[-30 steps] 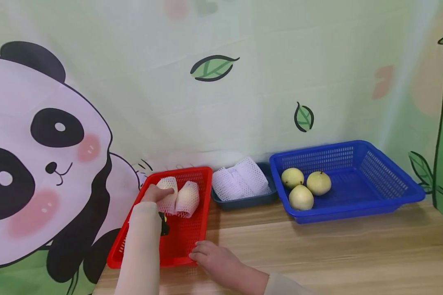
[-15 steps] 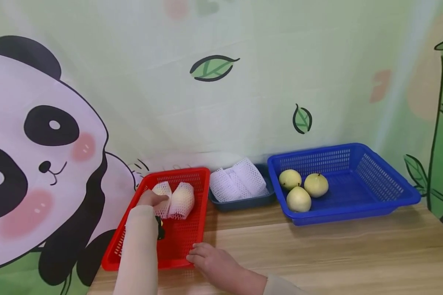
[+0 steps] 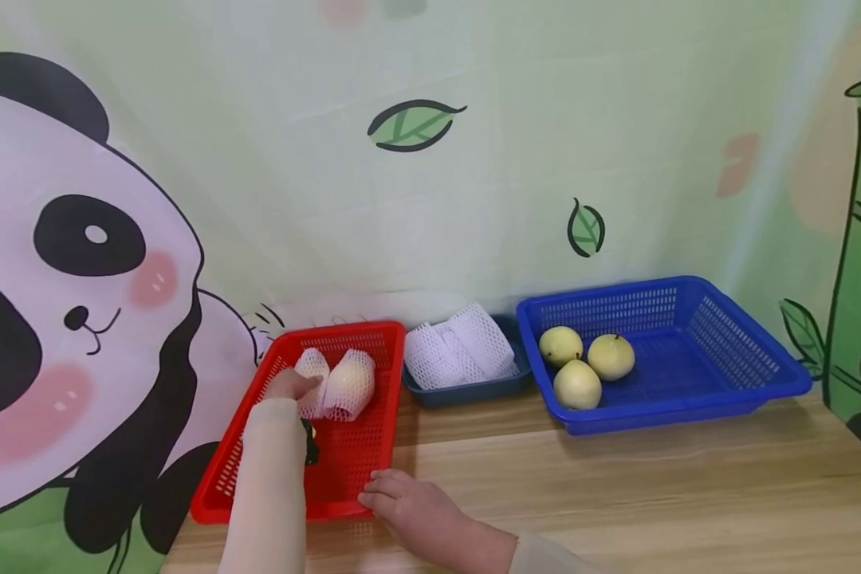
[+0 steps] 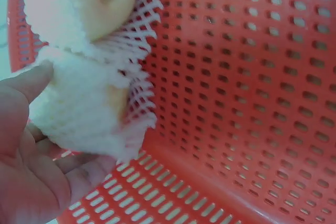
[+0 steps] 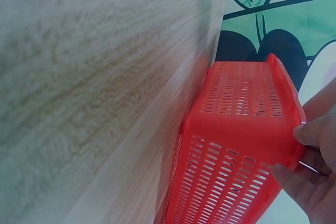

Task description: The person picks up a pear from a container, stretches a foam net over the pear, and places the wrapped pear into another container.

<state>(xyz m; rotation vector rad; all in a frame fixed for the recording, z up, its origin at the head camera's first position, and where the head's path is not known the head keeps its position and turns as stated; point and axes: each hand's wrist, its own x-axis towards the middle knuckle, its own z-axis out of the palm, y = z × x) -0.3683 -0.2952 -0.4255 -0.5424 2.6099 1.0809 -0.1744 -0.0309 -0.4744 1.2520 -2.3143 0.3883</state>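
Note:
Inside the red basket [image 3: 347, 470], two pale pears in white foam nets lie side by side. My left hand [image 3: 287, 388] grips the left netted pear [image 4: 79, 103], thumb on top and fingers around its underside. The other netted pear [image 3: 350, 385] rests against it, and its bare end with a dark stem spot shows in the left wrist view. At the basket's near right corner, my right hand [image 3: 419, 510] holds the rim, thumb and fingers on either side of it in the right wrist view. A small dark object [image 3: 310, 442] in the basket is partly hidden by my left sleeve.
A dark blue tray [image 3: 466, 393] with white foam nets [image 3: 462, 348] stands right of the red basket. Farther right is a large blue basket [image 3: 717, 351] holding three bare pears [image 3: 577, 384]. A printed panda backdrop [image 3: 473, 159] rises behind the wooden table [image 3: 617, 494].
The head view has shifted slightly, so the baskets appear a little farther left. Both hands keep their places, the left at the netted pear and the right at the basket corner.

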